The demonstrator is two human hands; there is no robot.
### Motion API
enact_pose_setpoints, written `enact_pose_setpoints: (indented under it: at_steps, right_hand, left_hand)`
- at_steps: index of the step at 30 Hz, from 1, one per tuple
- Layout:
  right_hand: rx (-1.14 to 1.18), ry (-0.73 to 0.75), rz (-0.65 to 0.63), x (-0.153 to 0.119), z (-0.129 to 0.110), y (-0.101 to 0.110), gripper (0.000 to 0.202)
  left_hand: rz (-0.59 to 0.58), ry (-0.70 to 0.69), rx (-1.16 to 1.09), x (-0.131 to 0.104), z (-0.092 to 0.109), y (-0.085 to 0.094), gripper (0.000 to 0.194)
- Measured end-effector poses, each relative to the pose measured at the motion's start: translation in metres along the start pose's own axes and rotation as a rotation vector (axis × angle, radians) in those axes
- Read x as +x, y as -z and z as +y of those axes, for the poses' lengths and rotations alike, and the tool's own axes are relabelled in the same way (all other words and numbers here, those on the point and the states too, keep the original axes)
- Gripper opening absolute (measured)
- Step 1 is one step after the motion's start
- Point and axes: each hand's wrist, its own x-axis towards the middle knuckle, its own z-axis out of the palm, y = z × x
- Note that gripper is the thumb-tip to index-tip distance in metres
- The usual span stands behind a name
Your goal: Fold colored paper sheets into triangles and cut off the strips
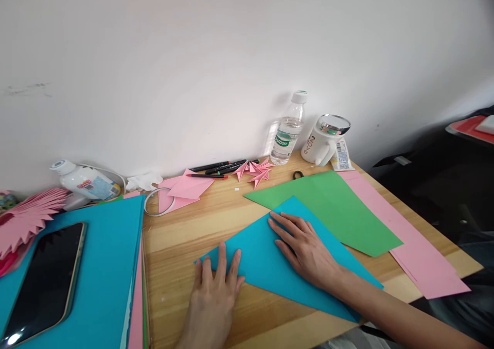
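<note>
A sheet of blue paper (266,266), folded with a slanting edge, lies flat on the wooden table. My left hand (218,287) rests on its left corner, fingers spread. Across the upper middle of the sheet lies my right hand (304,246), its fingers stretched out flat along the top left edge. Neither hand grips anything. Behind the blue paper is a green sheet (328,205), partly covered by it. Long pink strips (409,236) of paper stick out to the right of the green one.
At left a phone (44,282) lies on a stack of blue paper (104,256). A tape roll (159,202), pens (219,169), and folded pink paper pieces (257,171) lie by the wall. A water bottle (287,133) and a white mug (324,140) stand at the back.
</note>
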Motion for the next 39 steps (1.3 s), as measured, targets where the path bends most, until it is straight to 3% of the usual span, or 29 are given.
enact_pose_setpoints:
  at_steps: [11,15,20,28,39]
  right_hand:
    - [-0.042,-0.026,-0.025,0.001,-0.001,0.001,0.041]
    - [-0.043,-0.005,-0.008,0.000,0.001,-0.001,0.041]
    - [-0.035,0.015,0.010,-0.002,0.002,-0.003,0.042]
    - [-0.042,0.016,0.028,-0.003,0.002,-0.004,0.042]
    - [-0.068,0.006,0.049,-0.005,0.000,-0.006,0.041]
  left_hand:
    - [0.011,0.132,-0.118,-0.014,-0.009,-0.006,0.038]
    - [0.064,0.152,-0.144,-0.017,-0.016,-0.003,0.033]
    - [0.032,0.217,-0.285,-0.014,-0.022,0.003,0.032]
    - [0.035,0.282,-0.172,-0.016,-0.028,0.002,0.032]
    - [-0.156,0.451,0.016,-0.012,-0.055,0.004,0.033]
